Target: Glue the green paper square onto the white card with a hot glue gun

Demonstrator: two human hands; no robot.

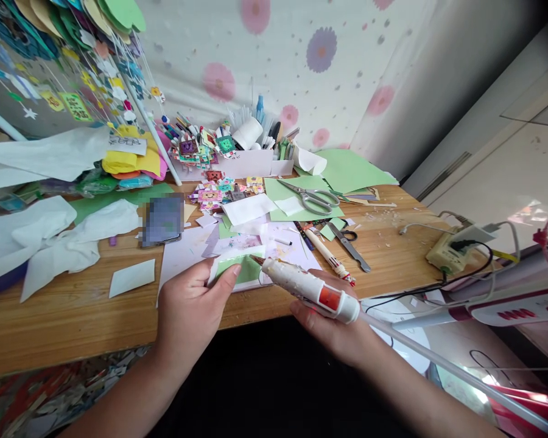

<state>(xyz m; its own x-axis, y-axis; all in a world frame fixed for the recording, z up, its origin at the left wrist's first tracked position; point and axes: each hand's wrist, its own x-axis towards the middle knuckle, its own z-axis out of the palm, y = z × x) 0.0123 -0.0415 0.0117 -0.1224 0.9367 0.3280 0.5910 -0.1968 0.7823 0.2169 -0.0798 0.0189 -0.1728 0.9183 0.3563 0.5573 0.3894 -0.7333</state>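
Observation:
Between thumb and fingers, my left hand point(189, 301) pinches a small green paper piece with white edges point(249, 272), held just above the table's front edge. My right hand point(329, 325) is wrapped round a white hot glue gun point(301, 285) with an orange panel; a glue stick trails out of its back. The gun's nozzle points left and meets or nearly touches the green paper; I cannot tell which. Under the paper lies a pale lilac sheet point(178, 258) strewn with scraps. Most of my right fingers are hidden below the gun.
Large scissors point(313, 198) lie on green sheets; smaller scissors point(347, 243) and a pen point(329, 252) are right of the lilac sheet. Behind stands a white box point(246, 165) of supplies. A power strip point(456, 246) with cords sits right, a phone point(162, 220) left, beside white tissue point(86, 234).

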